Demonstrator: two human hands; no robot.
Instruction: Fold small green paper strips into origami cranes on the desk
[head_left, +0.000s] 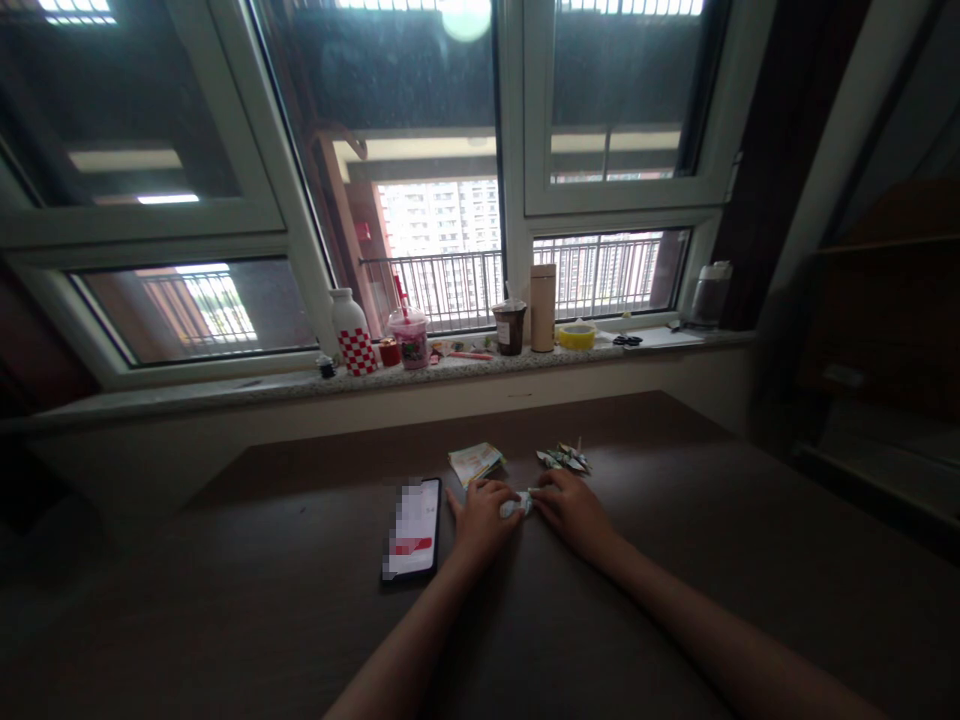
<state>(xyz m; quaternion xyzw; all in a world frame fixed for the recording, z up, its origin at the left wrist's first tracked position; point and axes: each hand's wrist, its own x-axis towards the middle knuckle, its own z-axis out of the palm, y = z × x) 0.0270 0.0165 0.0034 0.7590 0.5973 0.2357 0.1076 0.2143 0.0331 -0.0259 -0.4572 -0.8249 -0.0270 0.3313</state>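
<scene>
My left hand (480, 520) and my right hand (571, 512) meet on the dark wooden table (300, 620), both pinching a small folded piece of paper (519, 504) between their fingertips. The paper is whitish with some green print. Just beyond my left hand lies a small stack of printed paper squares (475, 461). Past my right hand sit a few folded paper shapes (565, 459). A phone (412, 528) with a lit screen lies flat to the left of my left hand.
A stone windowsill (225, 388) runs behind the table with a red-checked white bottle (353, 331), a pink drink cup (409, 338), a dark cup (510, 327), a tall beige flask (543, 307), a yellow tape roll (577, 334) and a kettle (710, 293). A dark shelf (885, 300) stands at right.
</scene>
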